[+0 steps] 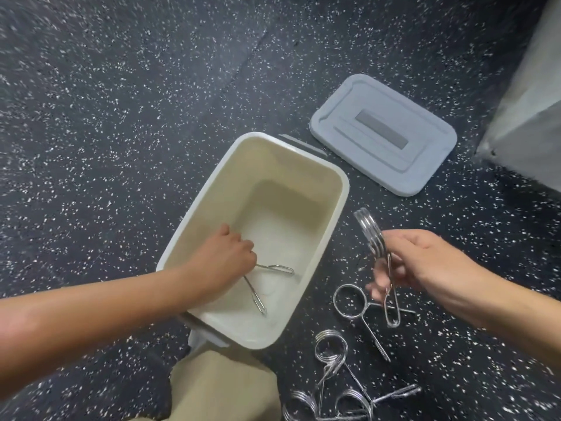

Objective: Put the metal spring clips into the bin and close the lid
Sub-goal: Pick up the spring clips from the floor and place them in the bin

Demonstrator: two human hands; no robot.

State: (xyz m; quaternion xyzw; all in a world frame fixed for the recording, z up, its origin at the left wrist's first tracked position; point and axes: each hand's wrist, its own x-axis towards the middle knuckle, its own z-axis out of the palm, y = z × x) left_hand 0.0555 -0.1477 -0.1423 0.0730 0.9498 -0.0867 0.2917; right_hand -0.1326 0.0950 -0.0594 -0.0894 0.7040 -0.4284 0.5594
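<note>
An open white bin (341,189) stands on the speckled floor. My left hand (224,253) reaches down inside it, shut on a metal spring clip (267,270) whose two handles stick out near the bin's bottom. To the right of the bin, my right hand (425,262) holds a second spring clip (375,238) upright in the air, coil on top. Several more spring clips lie on the floor below it, one with a round coil (350,300), others at the bottom edge (331,350). The grey lid (382,132) lies flat on the floor behind the bin, to the right.
A grey block or wall base (528,117) rises at the far right. My knee in beige trousers (224,387) is just in front of the bin. The dark speckled floor (121,117) stretches to the left and behind.
</note>
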